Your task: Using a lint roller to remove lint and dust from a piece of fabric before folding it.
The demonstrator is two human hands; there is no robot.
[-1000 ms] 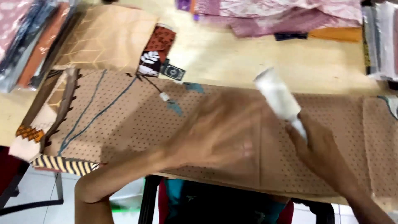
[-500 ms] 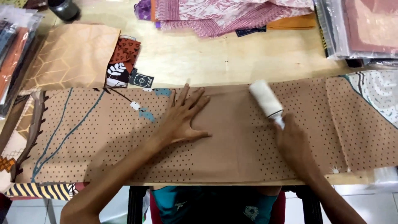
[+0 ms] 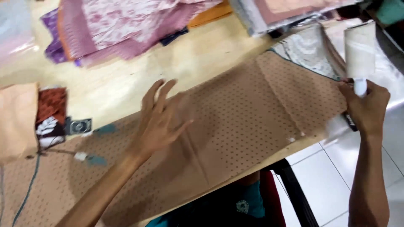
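A long tan cloth with small dark dots (image 3: 235, 126) lies spread along the wooden table (image 3: 202, 63). My left hand (image 3: 162, 120) rests flat on the cloth, fingers spread. My right hand (image 3: 366, 107) grips the white handle of a lint roller (image 3: 360, 48), held upright off the cloth's right end, above the table's edge. The roller's white drum points up.
Folded pink and purple fabrics (image 3: 122, 29) lie at the back of the table, with more folded cloths in clear wrap (image 3: 290, 10) at the back right. A peach cloth (image 3: 17, 120) and a small dark patterned piece (image 3: 50, 115) sit at the left. White floor tiles (image 3: 332, 176) show below.
My right hand has lifted the lint roller off the cloth and carried it to the right past the cloth's end. The view has swung right; my left hand stays on the cloth.
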